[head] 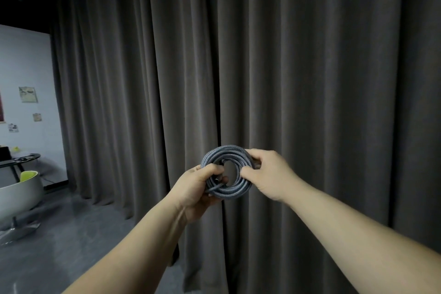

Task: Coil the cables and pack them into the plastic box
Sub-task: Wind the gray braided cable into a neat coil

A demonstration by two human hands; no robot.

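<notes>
Big dark curtain (286,79) fills most of the frame. Lower left there's a pale round chair (16,196), with a dark table (21,159) above it at the left edge. Dead center, we're holding the grey braided cable (226,172), already wound into a neat ring: our left hand (198,188) grips its lower left side, our right hand (269,172) pinches its right side.

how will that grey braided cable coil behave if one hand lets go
The grey braided cable coil would probably spring loose: nothing visibly ties its loops, and the left hand and right hand grip opposite sides. The woven sheath looks grippy, not slippery. It seems light, held out at arm's length.
</notes>
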